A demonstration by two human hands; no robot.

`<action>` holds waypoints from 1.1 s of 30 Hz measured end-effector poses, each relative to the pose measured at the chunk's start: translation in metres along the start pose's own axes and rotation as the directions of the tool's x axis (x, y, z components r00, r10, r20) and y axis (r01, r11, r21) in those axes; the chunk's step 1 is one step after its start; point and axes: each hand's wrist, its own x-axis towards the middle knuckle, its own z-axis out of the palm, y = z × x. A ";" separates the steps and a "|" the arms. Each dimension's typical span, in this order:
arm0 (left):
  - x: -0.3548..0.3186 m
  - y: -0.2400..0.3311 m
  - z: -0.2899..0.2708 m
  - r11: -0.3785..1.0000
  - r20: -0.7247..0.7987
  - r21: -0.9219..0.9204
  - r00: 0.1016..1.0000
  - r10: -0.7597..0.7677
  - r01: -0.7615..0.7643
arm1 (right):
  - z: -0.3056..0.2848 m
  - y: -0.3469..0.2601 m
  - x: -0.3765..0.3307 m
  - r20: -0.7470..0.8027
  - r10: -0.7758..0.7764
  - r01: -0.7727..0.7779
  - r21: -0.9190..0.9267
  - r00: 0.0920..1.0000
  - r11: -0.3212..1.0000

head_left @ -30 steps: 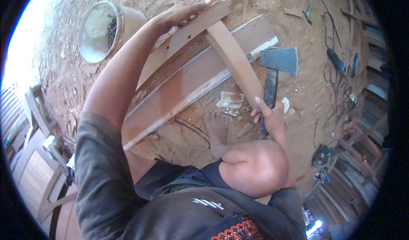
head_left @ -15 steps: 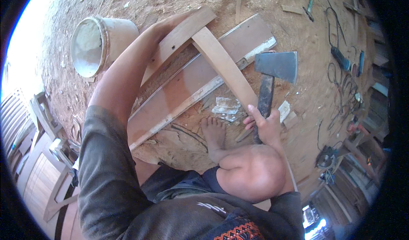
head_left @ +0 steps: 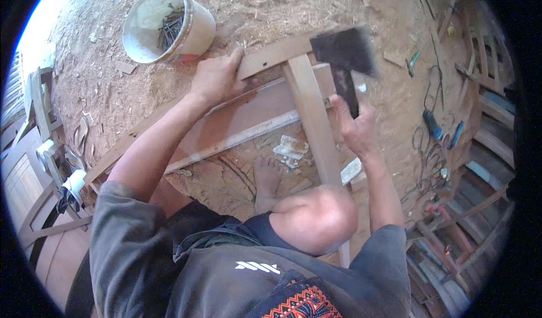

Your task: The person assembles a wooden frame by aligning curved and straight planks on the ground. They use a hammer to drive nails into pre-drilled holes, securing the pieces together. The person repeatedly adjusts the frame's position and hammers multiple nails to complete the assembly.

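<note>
My right hand (head_left: 358, 127) is wrapped round the dark handle of a hatchet (head_left: 345, 49). Its slightly blurred head is over the right end of a long wooden rail (head_left: 274, 59); whether they touch I cannot tell. My left hand (head_left: 219, 79) grips that rail, left of where a second wooden bar (head_left: 311, 117) meets it. This bar runs down toward my bent knee, forming a corner with the rail. A small dark hole shows in the rail near the joint. Beneath both pieces lies a wide brown board (head_left: 226, 120) with a white-streaked edge.
A white bucket (head_left: 201, 31) holding several nails (head_left: 171, 30) lies tilted beyond my left hand. My bare foot (head_left: 267, 177) is on the sandy, sawdust-covered ground beside white scraps (head_left: 291, 150). Cables, a blue-ended tool (head_left: 433, 127) and stacked timber (head_left: 491, 174) are at the right.
The hatchet has risen to the rail's right end, and my right hand has moved up with it. My left hand now shows on the rail. The view has shifted, showing nails inside the bucket.
</note>
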 end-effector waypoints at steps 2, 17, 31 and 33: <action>0.003 -0.003 0.003 1.000 -0.011 0.017 1.000 -0.013 0.013 | -0.007 -0.027 0.025 -0.041 -0.138 0.144 0.263 0.990 0.954; -0.005 -0.002 0.002 0.996 -0.060 0.072 0.997 0.053 -0.049 | -0.005 -0.061 0.048 0.048 -0.220 0.225 -0.240 0.974 0.944; 0.003 0.004 0.000 0.999 -0.082 -0.034 0.996 0.027 -0.030 | 0.014 0.031 -0.018 -0.033 -0.046 0.046 0.001 0.998 0.999; 0.012 0.016 -0.006 0.991 -0.031 -0.119 0.998 -0.060 0.056 | 0.020 0.041 -0.058 -0.091 0.220 -0.215 0.066 0.971 0.974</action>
